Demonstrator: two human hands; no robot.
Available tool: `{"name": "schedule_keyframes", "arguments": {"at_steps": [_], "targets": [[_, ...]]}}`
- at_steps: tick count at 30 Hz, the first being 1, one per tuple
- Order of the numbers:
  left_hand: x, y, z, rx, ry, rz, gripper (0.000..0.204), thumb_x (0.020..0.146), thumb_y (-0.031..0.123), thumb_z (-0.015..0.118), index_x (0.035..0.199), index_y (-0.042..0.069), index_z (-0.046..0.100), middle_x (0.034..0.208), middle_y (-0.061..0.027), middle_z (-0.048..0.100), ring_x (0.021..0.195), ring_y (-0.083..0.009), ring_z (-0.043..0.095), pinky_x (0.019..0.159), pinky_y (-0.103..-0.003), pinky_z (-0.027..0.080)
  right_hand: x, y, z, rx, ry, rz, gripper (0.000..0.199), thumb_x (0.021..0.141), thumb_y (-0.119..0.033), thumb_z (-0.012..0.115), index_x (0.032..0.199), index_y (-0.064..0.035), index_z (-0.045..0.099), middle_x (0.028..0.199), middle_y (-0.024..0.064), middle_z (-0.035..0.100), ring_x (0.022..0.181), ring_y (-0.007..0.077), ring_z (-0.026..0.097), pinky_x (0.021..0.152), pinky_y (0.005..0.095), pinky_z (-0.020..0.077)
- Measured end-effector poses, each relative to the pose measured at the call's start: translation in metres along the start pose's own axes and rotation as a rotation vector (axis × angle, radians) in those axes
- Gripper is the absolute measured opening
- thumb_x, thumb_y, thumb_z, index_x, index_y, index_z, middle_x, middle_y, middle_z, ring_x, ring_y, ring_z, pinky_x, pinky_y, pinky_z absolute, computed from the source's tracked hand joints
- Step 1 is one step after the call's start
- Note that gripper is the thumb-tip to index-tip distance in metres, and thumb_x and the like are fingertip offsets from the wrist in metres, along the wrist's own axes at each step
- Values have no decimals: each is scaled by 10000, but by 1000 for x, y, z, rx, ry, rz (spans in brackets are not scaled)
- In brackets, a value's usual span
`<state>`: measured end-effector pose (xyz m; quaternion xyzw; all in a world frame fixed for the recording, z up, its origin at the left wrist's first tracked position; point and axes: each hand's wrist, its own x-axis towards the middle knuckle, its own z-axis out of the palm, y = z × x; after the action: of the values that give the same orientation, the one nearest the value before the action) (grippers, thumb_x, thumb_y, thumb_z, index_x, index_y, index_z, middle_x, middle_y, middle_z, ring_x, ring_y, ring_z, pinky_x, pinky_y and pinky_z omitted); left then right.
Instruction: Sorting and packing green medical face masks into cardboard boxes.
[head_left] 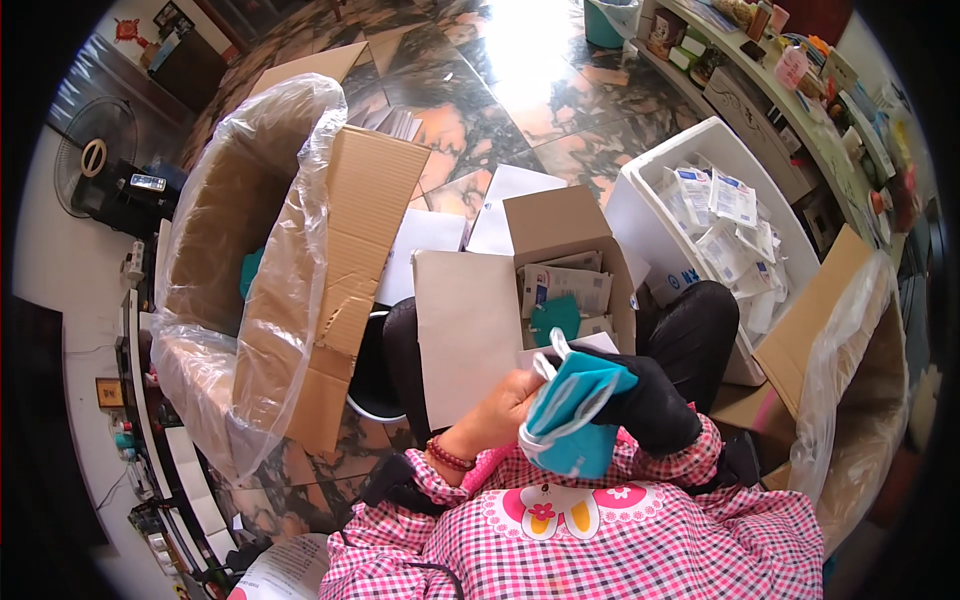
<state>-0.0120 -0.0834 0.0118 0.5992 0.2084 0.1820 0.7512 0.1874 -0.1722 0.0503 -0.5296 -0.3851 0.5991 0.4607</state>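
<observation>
In front of my chest I hold a teal folded face mask with white elastic straps; whether it is one mask or a few together I cannot tell. My left hand, bare with a beaded bracelet at the wrist, is closed at the mask's left edge by the straps. On the other side my right hand, in a black glove, grips the mask, its fingers partly hidden. Between my knees stands an open carton with white printed packets and another teal mask inside.
At left stands a large cardboard box lined with clear plastic. A white foam box at right holds many sealed packets. Nearer on the right is another plastic-lined carton. A dark bucket sits by my left knee.
</observation>
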Motion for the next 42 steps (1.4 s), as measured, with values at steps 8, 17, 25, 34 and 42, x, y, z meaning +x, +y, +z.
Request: {"name": "schedule_keyframes", "arguments": {"at_steps": [8, 17, 25, 34, 42], "targets": [[-19, 13, 5, -496, -240, -18, 329, 1028, 297, 535, 1188, 38, 658, 1049, -62, 711, 909, -130, 642, 805, -287, 533, -12, -43, 1, 23, -131, -47, 309, 787, -53, 806, 1082, -38, 715, 1018, 83, 726, 943, 187, 692, 872, 351, 553], [-16, 31, 11, -15, -278, -8, 247, 1014, 236, 563, 1074, 30, 686, 1010, -133, 693, 883, -247, 637, 840, -347, 511, -14, -44, -8, -43, -477, -36, 428, 707, -79, 879, 1088, -30, 691, 1014, 122, 717, 908, 219, 692, 840, 353, 562], [-24, 37, 9, 24, -363, -57, 303, 1026, 201, 512, 1249, 21, 610, 1280, -145, 612, 1075, -293, 624, 997, -365, 485, -23, -33, -5, -108, -219, -93, 352, 872, -185, 753, 1164, -3, 678, 1041, 141, 719, 908, 204, 697, 856, 346, 558], [-42, 31, 6, 348, -441, 172, 269, 1001, 221, 536, 1145, 13, 629, 1080, -176, 652, 1026, -329, 606, 965, -385, 474, -35, -58, 9, 147, -232, 441, 266, 965, -178, 643, 1163, -1, 659, 1035, 88, 705, 924, 149, 660, 827, 317, 542], [-99, 40, -89, 78, 370, -319, 283, 1048, 218, 462, 799, 89, 505, 630, 66, 374, 523, -23, 321, 464, -203, 252, -2, -125, -54, 820, -197, 63, 324, 986, -167, 592, 1263, 0, 583, 1138, 119, 673, 976, 207, 667, 842, 351, 556]]}}
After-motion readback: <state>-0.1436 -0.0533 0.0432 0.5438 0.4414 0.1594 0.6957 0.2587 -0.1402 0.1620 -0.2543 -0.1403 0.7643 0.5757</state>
